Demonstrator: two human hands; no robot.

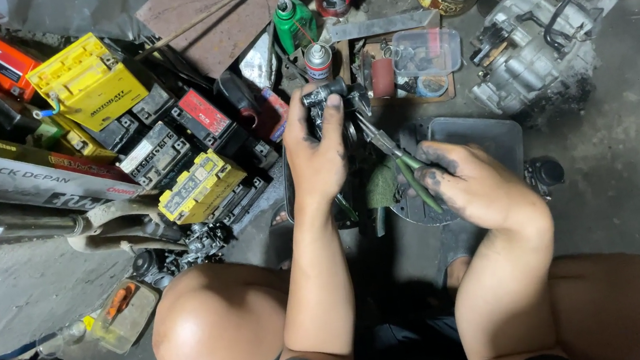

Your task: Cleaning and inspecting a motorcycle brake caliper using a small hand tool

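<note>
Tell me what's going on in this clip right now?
A person squats on a concrete workshop floor. The left hand grips a small dark metal part, holding it up over a dark tray. The right hand holds green-handled pliers, their tips pointing toward that part. Batteries, spray cans and an engine casing lie around. Both hands are smeared with grease.
</note>
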